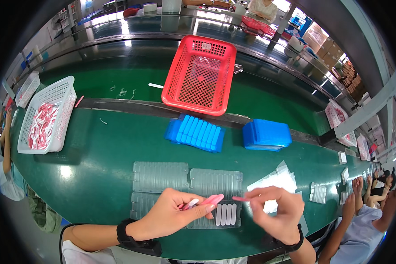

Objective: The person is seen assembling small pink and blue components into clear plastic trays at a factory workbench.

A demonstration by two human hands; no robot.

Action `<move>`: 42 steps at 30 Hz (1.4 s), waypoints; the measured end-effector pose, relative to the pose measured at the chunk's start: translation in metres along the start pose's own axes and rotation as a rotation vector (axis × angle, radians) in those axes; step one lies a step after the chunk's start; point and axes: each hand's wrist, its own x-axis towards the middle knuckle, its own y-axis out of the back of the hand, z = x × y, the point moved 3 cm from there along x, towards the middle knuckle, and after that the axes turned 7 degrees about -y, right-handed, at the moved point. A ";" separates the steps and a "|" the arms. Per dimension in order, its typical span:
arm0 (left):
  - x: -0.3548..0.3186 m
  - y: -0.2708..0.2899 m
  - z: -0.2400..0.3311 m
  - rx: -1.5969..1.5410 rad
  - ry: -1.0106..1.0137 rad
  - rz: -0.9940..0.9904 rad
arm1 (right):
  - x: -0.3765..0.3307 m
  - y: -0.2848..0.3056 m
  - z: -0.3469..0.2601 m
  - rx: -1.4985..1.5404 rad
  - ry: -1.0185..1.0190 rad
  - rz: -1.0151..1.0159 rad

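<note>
My left hand (174, 211) is closed around a small bunch of flat, round-ended pink and white strips (212, 200), like little nail files. Between the thumb and fingers of my right hand (275, 211) is a single pink strip (240, 199), its tip pointing at the bunch. Below and between the hands lies a transparent plastic tray (202, 223) with several white strips (226, 214) side by side in its slots. Other transparent trays (160, 176) adjoin it on the left and behind; my left hand partly covers the near ones.
A red basket (230, 66) stands beyond blue slotted trays (196, 133) and a blue stack (267, 134). At left, a white basket (67, 114) holds many pink and white strips. Transparent sheets (273, 180) lie behind my right hand. Co-workers (361, 229) sit along the right.
</note>
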 end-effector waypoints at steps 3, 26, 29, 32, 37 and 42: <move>0.003 0.006 0.012 0.044 0.027 0.047 | -0.016 -0.020 -0.008 -0.456 0.502 -0.271; 0.000 0.002 0.005 0.068 -0.065 -0.054 | -0.005 -0.022 -0.006 -0.242 0.020 -0.268; 0.002 0.002 0.006 0.059 -0.057 -0.101 | -0.006 -0.023 -0.005 -0.138 -0.077 -0.314; 0.004 0.009 0.016 0.050 0.023 -0.082 | -0.005 -0.016 0.001 -0.002 -0.152 -0.183; 0.012 0.023 0.019 -0.033 0.060 -0.004 | -0.006 -0.014 -0.015 -0.242 0.321 -0.233; 0.011 0.020 0.014 -0.010 0.064 -0.017 | -0.030 -0.047 -0.019 -0.696 0.765 -0.412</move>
